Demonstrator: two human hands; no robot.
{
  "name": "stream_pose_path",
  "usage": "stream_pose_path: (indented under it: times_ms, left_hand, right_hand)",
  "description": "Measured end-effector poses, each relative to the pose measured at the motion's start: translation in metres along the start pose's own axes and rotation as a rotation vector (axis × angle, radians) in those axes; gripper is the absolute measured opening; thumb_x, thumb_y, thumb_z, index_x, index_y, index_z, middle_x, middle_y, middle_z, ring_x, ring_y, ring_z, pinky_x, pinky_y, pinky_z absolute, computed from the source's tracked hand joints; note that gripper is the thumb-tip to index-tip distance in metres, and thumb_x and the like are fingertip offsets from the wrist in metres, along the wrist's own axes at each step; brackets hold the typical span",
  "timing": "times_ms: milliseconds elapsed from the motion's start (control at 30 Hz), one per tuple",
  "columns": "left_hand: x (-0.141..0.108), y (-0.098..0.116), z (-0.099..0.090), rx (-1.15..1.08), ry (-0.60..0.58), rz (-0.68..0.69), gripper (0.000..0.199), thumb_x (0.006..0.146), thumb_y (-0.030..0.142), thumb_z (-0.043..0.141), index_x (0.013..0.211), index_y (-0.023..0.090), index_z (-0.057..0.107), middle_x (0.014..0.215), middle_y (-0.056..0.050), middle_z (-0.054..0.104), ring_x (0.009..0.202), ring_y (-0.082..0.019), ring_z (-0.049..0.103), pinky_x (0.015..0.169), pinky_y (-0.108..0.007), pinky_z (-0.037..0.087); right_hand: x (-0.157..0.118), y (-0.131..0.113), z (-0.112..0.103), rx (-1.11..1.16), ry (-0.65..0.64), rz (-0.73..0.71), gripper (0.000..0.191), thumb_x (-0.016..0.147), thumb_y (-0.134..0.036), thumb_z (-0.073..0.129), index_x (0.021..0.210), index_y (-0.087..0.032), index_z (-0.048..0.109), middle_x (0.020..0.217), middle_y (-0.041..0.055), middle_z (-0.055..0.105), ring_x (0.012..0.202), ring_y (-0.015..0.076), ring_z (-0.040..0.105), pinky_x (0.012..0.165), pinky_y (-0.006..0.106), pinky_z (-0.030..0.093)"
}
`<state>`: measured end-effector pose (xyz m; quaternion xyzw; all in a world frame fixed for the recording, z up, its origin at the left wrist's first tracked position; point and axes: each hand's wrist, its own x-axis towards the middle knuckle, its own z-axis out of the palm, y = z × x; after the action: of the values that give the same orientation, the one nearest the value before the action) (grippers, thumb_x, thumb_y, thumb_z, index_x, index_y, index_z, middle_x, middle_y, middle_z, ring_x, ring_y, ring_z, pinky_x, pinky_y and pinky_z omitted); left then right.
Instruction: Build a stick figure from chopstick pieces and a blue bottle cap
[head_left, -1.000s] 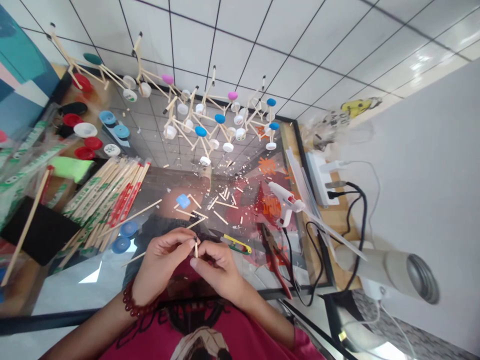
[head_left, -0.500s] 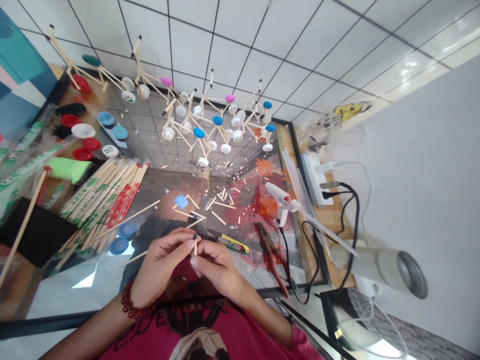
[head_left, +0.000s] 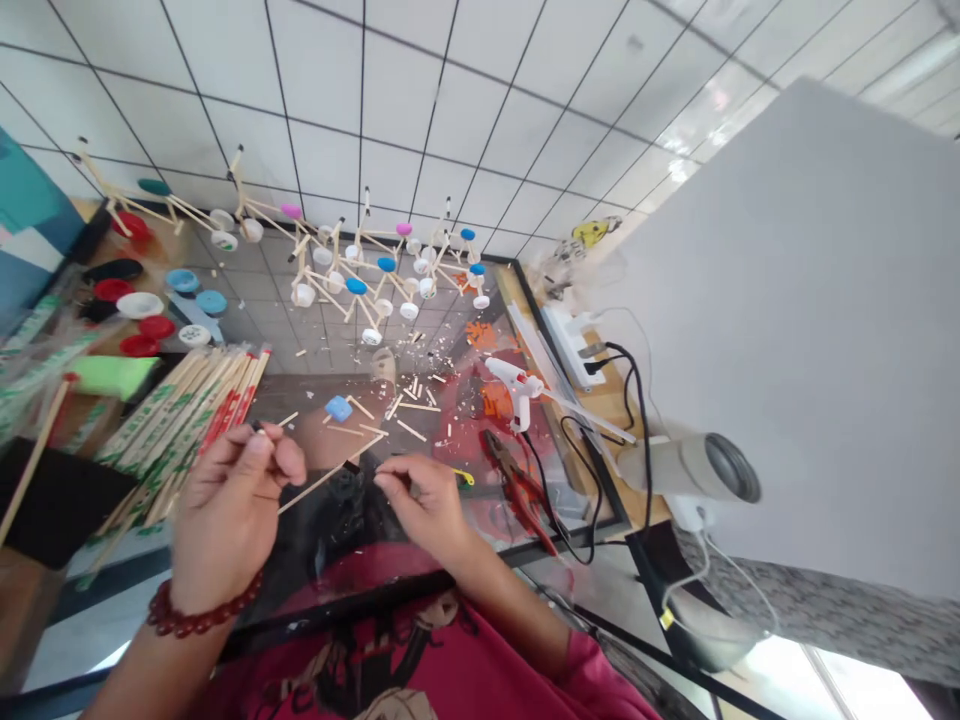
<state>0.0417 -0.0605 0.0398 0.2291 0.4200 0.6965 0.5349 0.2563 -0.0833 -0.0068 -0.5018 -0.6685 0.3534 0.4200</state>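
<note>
Head cam: L hand [head_left: 229, 495] up over table [head_left: 289, 385], grip pinched on small dark-and-pale pc [head_left: 260, 432], mostly hidden btwn thumb + fingertips. R hand [head_left: 426, 500] apart from L, fingers curled twd thumb; can't tell if grip has anything. Long stick [head_left: 330, 475] lies btwn hands, black bit [head_left: 351, 466] near R fingertips. Blue cap [head_left: 339, 408] + cut sticks [head_left: 412, 430] beyond. Glue gun [head_left: 513, 378], pliers [head_left: 523, 493] to R; yellow cutter [head_left: 465, 477] partly behind R hand. Stick-and-cap figures [head_left: 356, 286] along far side, nr tiled wall [head_left: 322, 80].
</note>
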Motion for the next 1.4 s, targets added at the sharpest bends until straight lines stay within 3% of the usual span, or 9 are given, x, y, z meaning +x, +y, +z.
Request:
stream_pose_path:
  times_ms: [67,167,267,400,567,767,933,1067,1400]
  left_hand:
    - [0.017,0.011,-0.009,-0.002,-0.009,0.075,0.023,0.079,0.023,0.097,0.089,0.021,0.076,0.090,-0.001,0.080,0.064,-0.012,0.063,0.052,-0.025,0.051]
    - [0.038,0.020,-0.013,0.054,-0.016,0.127,0.024,0.079,0.024,0.097,0.087,0.020,0.075,0.086,-0.002,0.078,0.061,-0.011,0.060,0.047,-0.021,0.043]
    - [0.046,0.015,-0.006,0.156,-0.060,0.045,0.033,0.072,0.039,0.102,0.084,0.020,0.078,0.067,0.001,0.069,0.054,-0.010,0.055,0.044,-0.019,0.036]
    - [0.037,0.003,0.005,0.180,-0.159,-0.082,0.046,0.061,0.046,0.107,0.085,0.015,0.084,0.066,-0.001,0.068,0.052,-0.008,0.052,0.043,-0.018,0.036]
    - [0.020,-0.007,-0.001,0.139,-0.198,-0.313,0.050,0.055,0.043,0.109,0.088,0.013,0.086,0.069,-0.002,0.071,0.055,-0.009,0.057,0.046,-0.018,0.042]
    - [0.016,-0.015,-0.008,0.162,-0.247,-0.400,0.044,0.059,0.041,0.109,0.085,0.015,0.085,0.077,-0.007,0.081,0.069,-0.018,0.074,0.059,-0.024,0.058]
    - [0.019,-0.018,-0.007,0.037,-0.199,-0.441,0.032,0.060,0.030,0.109,0.076,0.018,0.085,0.092,-0.008,0.086,0.084,-0.020,0.078,0.077,-0.027,0.066]
    - [0.019,-0.022,-0.007,0.001,-0.214,-0.421,0.035,0.055,0.034,0.111,0.078,0.020,0.089,0.086,-0.006,0.085,0.081,-0.017,0.076,0.077,-0.024,0.065]
    - [0.018,-0.024,-0.006,0.102,-0.277,-0.246,0.039,0.056,0.043,0.111,0.081,0.021,0.091,0.070,-0.002,0.076,0.070,-0.014,0.067,0.066,-0.023,0.059]
  right_hand:
    - [0.004,0.000,-0.008,-0.129,0.009,-0.038,0.022,0.110,-0.030,0.064,0.099,-0.024,0.083,0.087,0.0053,0.080,0.079,0.0192,0.073,0.077,0.030,0.058]
    - [0.017,-0.006,-0.012,-0.331,-0.153,-0.140,0.020,0.107,-0.021,0.066,0.105,-0.025,0.085,0.097,0.0059,0.084,0.092,0.0217,0.076,0.090,0.034,0.060]
    - [0.029,-0.016,-0.002,-0.558,-0.297,-0.167,0.016,0.103,-0.017,0.073,0.106,-0.025,0.086,0.105,0.0063,0.086,0.100,0.0237,0.076,0.098,0.036,0.058]
    - [0.039,-0.018,0.016,-0.755,-0.307,-0.126,0.008,0.101,-0.023,0.078,0.098,-0.024,0.085,0.103,0.0077,0.085,0.102,0.0255,0.076,0.095,0.037,0.057]
    - [0.052,0.002,0.023,-0.422,-0.047,-0.161,0.013,0.101,-0.021,0.073,0.100,-0.023,0.085,0.089,0.0058,0.084,0.085,0.0227,0.076,0.082,0.034,0.058]
    - [0.050,0.014,0.021,-0.100,0.144,-0.189,0.023,0.109,-0.036,0.065,0.103,-0.025,0.084,0.096,0.0073,0.086,0.089,0.0225,0.078,0.083,0.033,0.062]
    - [0.040,0.008,0.028,-0.104,0.088,-0.294,0.026,0.111,-0.043,0.065,0.101,-0.026,0.082,0.092,0.0074,0.083,0.088,0.0236,0.077,0.084,0.038,0.062]
    - [0.042,0.004,0.039,-0.068,0.035,-0.359,0.025,0.108,-0.046,0.071,0.108,-0.024,0.082,0.093,0.0081,0.084,0.086,0.0239,0.076,0.086,0.039,0.061]
    - [0.044,0.005,0.049,0.395,-0.149,0.078,0.040,0.095,-0.061,0.077,0.082,-0.024,0.079,0.073,0.0013,0.075,0.067,0.0176,0.066,0.071,0.031,0.054]
